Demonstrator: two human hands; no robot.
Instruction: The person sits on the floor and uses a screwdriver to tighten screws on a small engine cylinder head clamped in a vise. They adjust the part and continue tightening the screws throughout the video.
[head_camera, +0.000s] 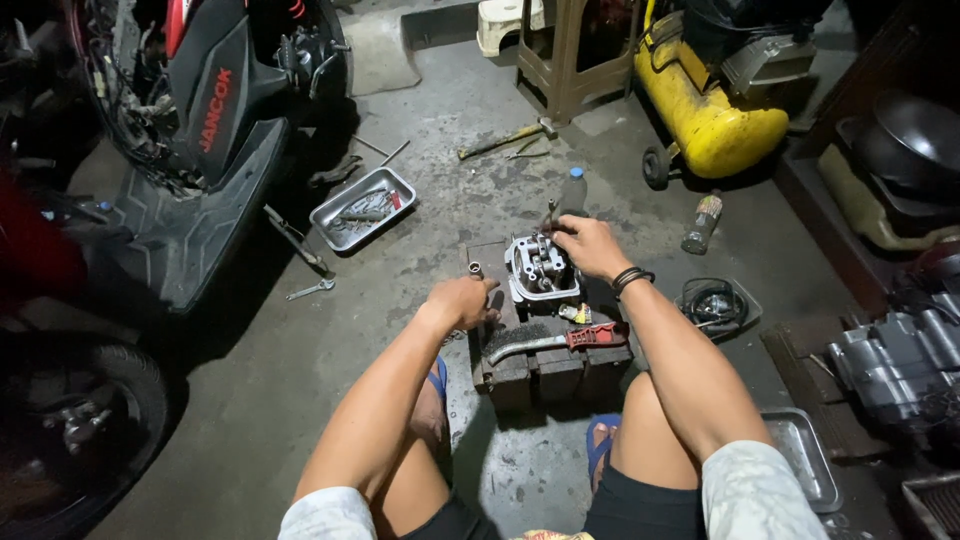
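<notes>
A grey metal engine cylinder head (540, 268) rests on a low dark wooden block (545, 365) between my knees. My right hand (590, 246) lies on its far right corner, fingers closed on a thin upright tool (551, 213). My left hand (465, 298) sits at the block's left edge with fingers curled; a small metal socket (475, 268) stands just beyond it, and I cannot tell whether the hand holds anything. A wire brush with a red handle (555, 340) lies across the block in front of the cylinder head.
A stripped scooter (190, 110) stands at left, with a metal tray of parts (363, 208) and a wrench (310, 290) on the floor beside it. A hammer (505, 138), plastic stool, yellow air compressor (705, 110), bottle (703, 222), coiled cable (712, 303), empty tray (800, 455) and engine block (900, 365) surround me.
</notes>
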